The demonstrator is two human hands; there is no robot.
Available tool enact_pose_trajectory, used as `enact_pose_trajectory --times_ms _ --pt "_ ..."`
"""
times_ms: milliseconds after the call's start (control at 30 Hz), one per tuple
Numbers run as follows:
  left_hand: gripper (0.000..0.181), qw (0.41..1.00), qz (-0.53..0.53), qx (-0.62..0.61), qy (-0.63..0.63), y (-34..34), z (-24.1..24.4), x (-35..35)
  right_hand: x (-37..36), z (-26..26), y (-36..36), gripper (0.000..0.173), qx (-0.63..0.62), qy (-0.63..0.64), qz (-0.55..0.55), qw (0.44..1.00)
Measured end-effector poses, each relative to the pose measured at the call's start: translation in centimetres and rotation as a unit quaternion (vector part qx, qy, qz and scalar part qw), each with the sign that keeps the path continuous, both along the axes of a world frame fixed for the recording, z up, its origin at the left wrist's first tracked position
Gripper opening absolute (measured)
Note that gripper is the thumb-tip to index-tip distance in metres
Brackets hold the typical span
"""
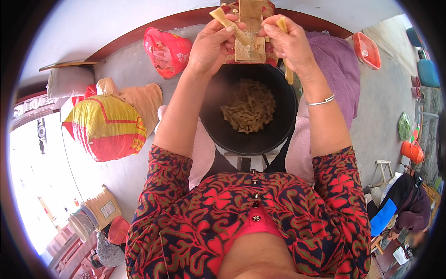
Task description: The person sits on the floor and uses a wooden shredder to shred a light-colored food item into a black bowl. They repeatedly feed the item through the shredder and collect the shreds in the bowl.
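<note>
My left hand (216,43) grips a pale yellowish, narrow-waisted piece (228,25) between thumb and fingers, its flared end up and to the left. A similar long pale piece (289,72) is in my right hand (288,42), showing above and below the fingers. I cannot tell the material of either. Between and behind the hands a worn wooden board (250,47) with crumbs on it rests on a red patterned cloth (231,57). Nearer to me, a round black basin (223,137) holds a heap of brownish strips (249,106).
A red plastic bag (167,52) with pale pieces stands left of the board. Full sacks (108,127) sit farther left. Purple cloth (334,66) and a red basket (367,50) are at the right. Another person (400,202) sits at lower right.
</note>
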State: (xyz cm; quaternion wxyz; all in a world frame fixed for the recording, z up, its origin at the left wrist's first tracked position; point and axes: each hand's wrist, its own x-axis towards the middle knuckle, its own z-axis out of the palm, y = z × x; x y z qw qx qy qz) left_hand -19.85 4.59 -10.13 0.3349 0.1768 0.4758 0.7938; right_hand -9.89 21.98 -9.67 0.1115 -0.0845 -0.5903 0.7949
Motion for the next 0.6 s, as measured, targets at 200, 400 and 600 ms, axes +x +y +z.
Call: enact_pose_trajectory --times_ms 200,400,600 --pt "0.019 0.996 0.009 0.066 -0.065 0.6 0.1 0.6 0.1 0.5 -1.2 0.013 0.022 -0.053 0.032 0.998" --pt "0.018 0.992 -0.020 0.089 -0.082 0.3 -0.5 0.6 0.2 0.2 -0.7 0.013 -0.040 -0.038 0.035 0.998" --pt "0.019 0.992 -0.010 0.086 -0.094 0.4 -0.7 0.6 0.1 -0.2 -0.3 0.012 -0.085 -0.038 0.036 0.995"
